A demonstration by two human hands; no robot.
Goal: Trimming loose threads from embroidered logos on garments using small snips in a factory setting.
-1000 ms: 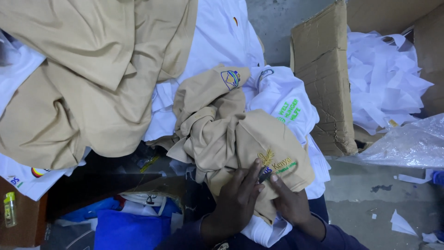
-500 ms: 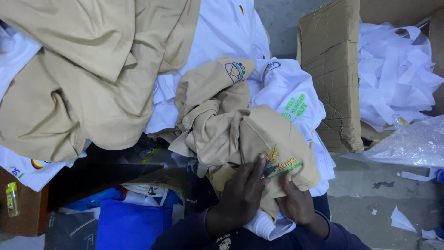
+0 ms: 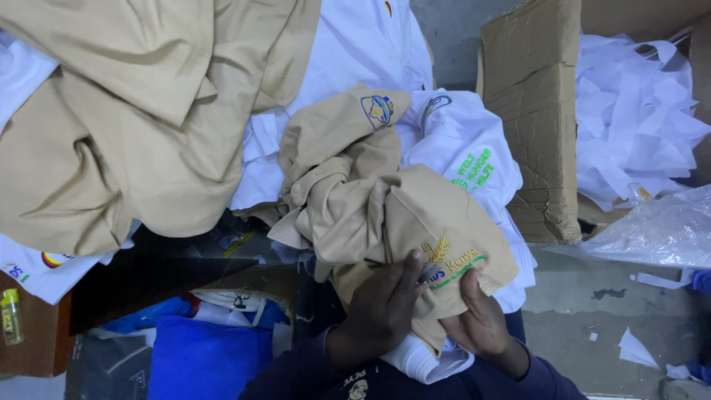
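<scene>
A crumpled beige garment (image 3: 392, 222) with an embroidered crest in yellow and green thread is held in front of the person, low in the middle of the view. It is gripped at its lower edge by both hands: the left hand (image 3: 381, 311) is closed over the cloth with its fingers spread across the fabric just beside the crest, and the right hand (image 3: 481, 318) is pinched on the hem below the crest, thumb on top. Nothing else is held by either hand.

Beneath the beige garment, and touching it, a white garment (image 3: 463, 148) with green embroidery and a small round badge is lying. A large heap of beige cloth (image 3: 126, 126) is spread over the upper left, with more white cloth (image 3: 363, 52) between it and the held piece. To the right, a torn cardboard box (image 3: 533, 126) stuffed with white paper strips (image 3: 637, 118) is seen, and a clear plastic bag (image 3: 659, 230) is lying just beside it. A blue bundle (image 3: 200, 355) is sitting at the lower left.

As for progress, the held garment appears only part-handled: it is bunched and unfolded, with the crest area turned up to view. The big beige heap looks unsorted, so most of the work seems left.
</scene>
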